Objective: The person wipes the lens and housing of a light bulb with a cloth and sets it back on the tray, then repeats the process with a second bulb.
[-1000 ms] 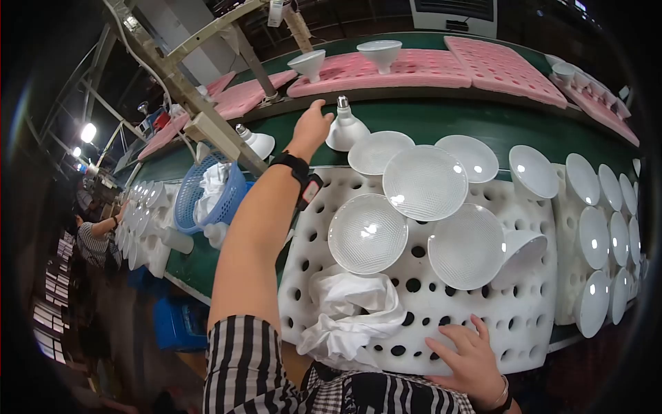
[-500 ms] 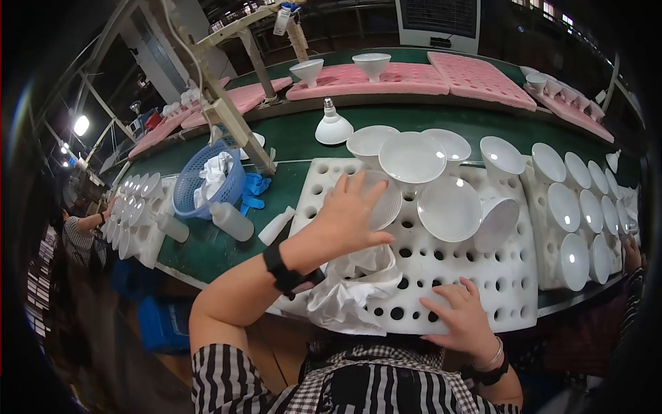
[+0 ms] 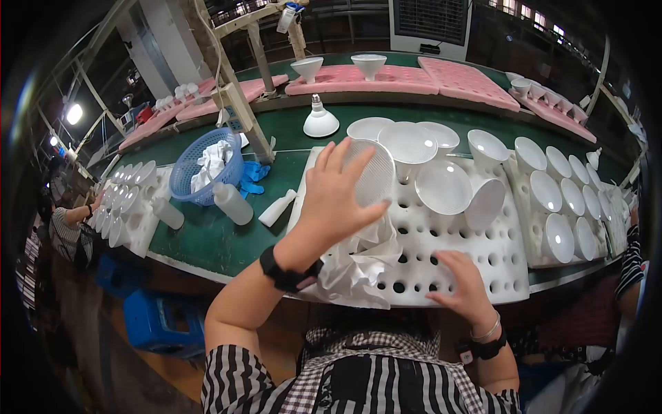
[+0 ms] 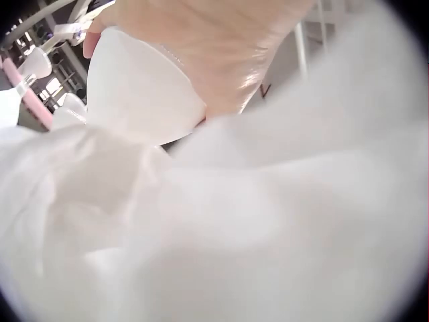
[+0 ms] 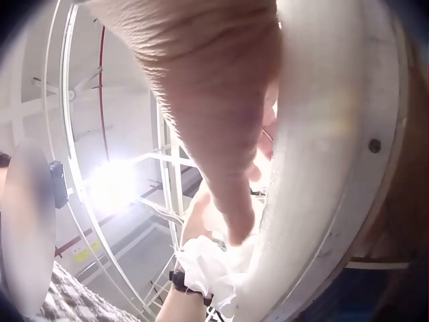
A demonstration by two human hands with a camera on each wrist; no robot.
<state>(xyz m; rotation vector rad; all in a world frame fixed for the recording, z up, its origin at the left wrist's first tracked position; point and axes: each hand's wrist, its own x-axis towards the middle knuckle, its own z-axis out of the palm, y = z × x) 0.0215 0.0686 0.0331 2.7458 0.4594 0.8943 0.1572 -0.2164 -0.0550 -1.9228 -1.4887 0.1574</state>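
My left hand holds a white reflector bulb by its wide rim, fingers spread across the far side and thumb toward the front. In the left wrist view the white bulb lies against the palm; its base is hidden. Crumpled white cloth lies just below this hand on the white perforated foam board. My right hand hovers by the board's front edge, fingers loosely bent and nothing in them. Several more bulbs, such as the patterned one, stand face-up behind.
A bulb with a screw base stands face-down on the green bench. At left are a blue basket, squeeze bottles and a blue glove. Another board of bulbs adjoins at right. Pink foam lines the back.
My left hand has come back from beside the face-down bulb to the foam board and taken hold of a bulb, now tilted up. The right hand stays near the board's front edge.
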